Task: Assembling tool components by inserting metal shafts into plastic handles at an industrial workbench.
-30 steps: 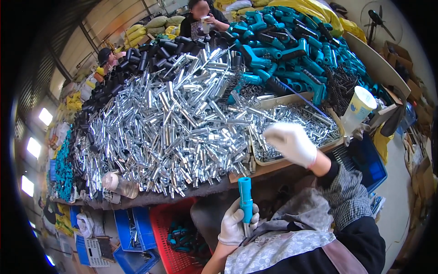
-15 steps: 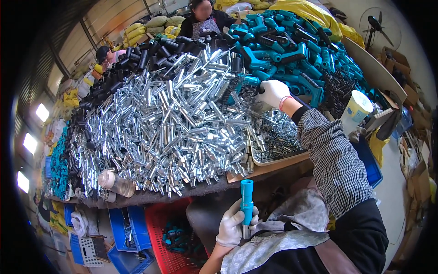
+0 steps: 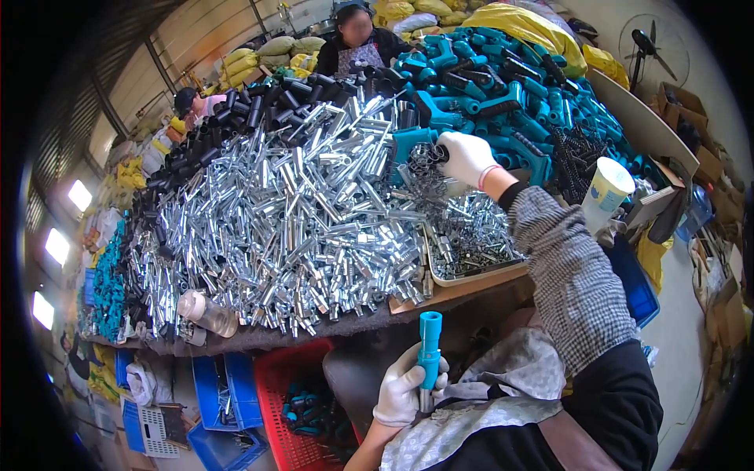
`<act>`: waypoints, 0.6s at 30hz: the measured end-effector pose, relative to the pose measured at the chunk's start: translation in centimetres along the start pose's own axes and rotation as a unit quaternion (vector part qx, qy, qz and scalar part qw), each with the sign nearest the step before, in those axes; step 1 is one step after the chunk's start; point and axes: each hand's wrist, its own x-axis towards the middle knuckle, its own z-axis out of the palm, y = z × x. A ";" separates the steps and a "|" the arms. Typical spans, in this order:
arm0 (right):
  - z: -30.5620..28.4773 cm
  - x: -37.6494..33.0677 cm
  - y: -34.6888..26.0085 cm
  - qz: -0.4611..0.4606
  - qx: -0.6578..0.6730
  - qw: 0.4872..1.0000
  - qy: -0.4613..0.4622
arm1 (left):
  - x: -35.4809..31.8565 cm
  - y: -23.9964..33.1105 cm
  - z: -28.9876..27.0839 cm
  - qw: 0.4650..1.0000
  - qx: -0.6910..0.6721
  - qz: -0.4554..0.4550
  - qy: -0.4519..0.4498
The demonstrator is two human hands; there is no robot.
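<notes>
In my white-gloved left hand, held low in front of my body, a teal plastic sleeve stands upright with a silver metal tube showing below it. My fingers wrap around its lower part. Farther off, my gloved right hand reaches to a small heap of dark metal rings by a teal bin. Its fingertips are bent together at the heap; what they pinch, if anything, is too small to make out. Beside that heap, a tray holds small screws and metal parts.
A large pile of silver metal tubes covers the table's middle. Teal handles are heaped at right, black sleeves behind. A bottle lies at the front edge, a cup stands right. A red basket sits below; a co-worker is opposite.
My right hand has shifted slightly left and its fingers have drawn in at the rings. The sleeve in my left hand stays nearly in place. The view has shifted a little.
</notes>
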 end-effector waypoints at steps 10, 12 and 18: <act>-7.7 -5.2 -0.1 -0.010 -0.140 0.977 -0.161 | 1.6 -0.6 1.6 0.998 0.044 -0.039 0.000; -9.3 -6.7 0.1 0.041 -0.191 0.955 -0.225 | 2.1 -0.6 2.1 0.991 0.125 -0.039 -0.005; -12.1 -13.0 -0.4 0.028 0.102 0.993 0.042 | 2.0 -0.1 2.3 0.985 0.165 -0.019 0.038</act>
